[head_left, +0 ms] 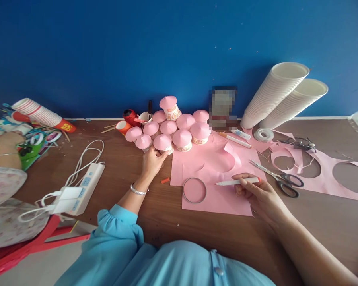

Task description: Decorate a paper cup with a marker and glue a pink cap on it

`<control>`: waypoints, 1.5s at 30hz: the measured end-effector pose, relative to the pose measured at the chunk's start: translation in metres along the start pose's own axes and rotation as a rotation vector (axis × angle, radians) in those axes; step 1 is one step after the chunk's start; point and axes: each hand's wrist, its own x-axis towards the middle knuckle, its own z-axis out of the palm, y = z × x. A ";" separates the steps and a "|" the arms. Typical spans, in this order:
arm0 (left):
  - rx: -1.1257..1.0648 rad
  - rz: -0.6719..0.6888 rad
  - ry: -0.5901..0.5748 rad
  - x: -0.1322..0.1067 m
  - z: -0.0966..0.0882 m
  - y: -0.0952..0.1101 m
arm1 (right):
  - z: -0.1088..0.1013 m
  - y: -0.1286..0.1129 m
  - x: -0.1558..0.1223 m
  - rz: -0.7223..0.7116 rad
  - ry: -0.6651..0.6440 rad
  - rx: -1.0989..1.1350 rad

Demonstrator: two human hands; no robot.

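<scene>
My left hand (151, 161) reaches forward, its fingers closed on a paper cup with a pink cone cap (164, 143), the nearest of a cluster of several such capped cups (181, 125). My right hand (255, 194) pinches a white pen (237, 182) lying across a pink paper sheet (214, 190). A thin metal ring (194, 190) lies flat on that sheet, just left of the pen tip.
Scissors (282, 178) and cut pink paper (331, 174) lie to the right, with a tape roll (264, 135) and two leaning stacks of white cups (283, 95) behind. A white power strip (83, 188) with cables lies left. Another person's arm (2, 153) is at far left.
</scene>
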 end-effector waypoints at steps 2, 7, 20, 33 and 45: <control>0.010 0.006 0.024 -0.002 -0.004 0.000 | 0.000 -0.001 0.000 0.007 0.001 -0.010; 0.055 0.016 0.072 -0.014 -0.027 -0.001 | 0.000 -0.001 0.000 -0.001 -0.015 -0.008; -0.048 0.271 0.081 0.010 -0.050 0.077 | 0.003 -0.001 0.001 -0.014 -0.020 0.013; -0.051 0.359 -0.102 0.104 0.018 0.149 | 0.002 0.000 0.003 -0.056 -0.054 0.011; 0.052 0.342 -0.106 0.114 0.036 0.146 | 0.001 0.000 0.004 -0.027 -0.061 0.009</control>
